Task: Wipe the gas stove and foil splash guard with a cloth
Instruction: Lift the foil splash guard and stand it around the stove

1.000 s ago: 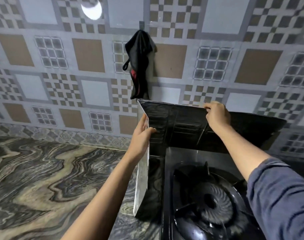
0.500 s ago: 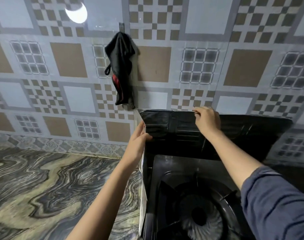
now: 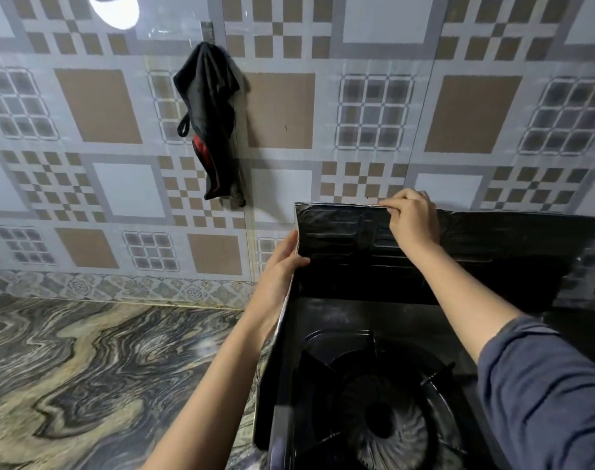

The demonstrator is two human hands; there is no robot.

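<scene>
- Foil splash guard: stood on edge round the back and left side of the gas stove. Its back panel is set close to the tiled wall, and the dark inner face is turned towards the burner.
- Left hand: the side panel is gripped just below the corner fold. The thumb is laid over the inner face; the fingers are hidden behind the panel.
- Right hand: the top edge of the back panel is pinched between thumb and curled fingers, near the corner.
- Change over the last second: the side panel's silver outer face was shown splayed away from the stove. It has since been drawn in and is now seen almost edge-on along the stove's left side. Both grips have been kept.
- Cloth: hung from a hook on the wall, up and left of the guard, well apart from both hands.
- Reading: the guard is judged to be getting squared up, not yet wiped. Wiping cannot be counted as begun while the cloth is left on the wall, and one hand will have to be freed to fetch it.
- Risk noted: the thin foil may be creased, or tipped onto the burner, if released carelessly.
</scene>
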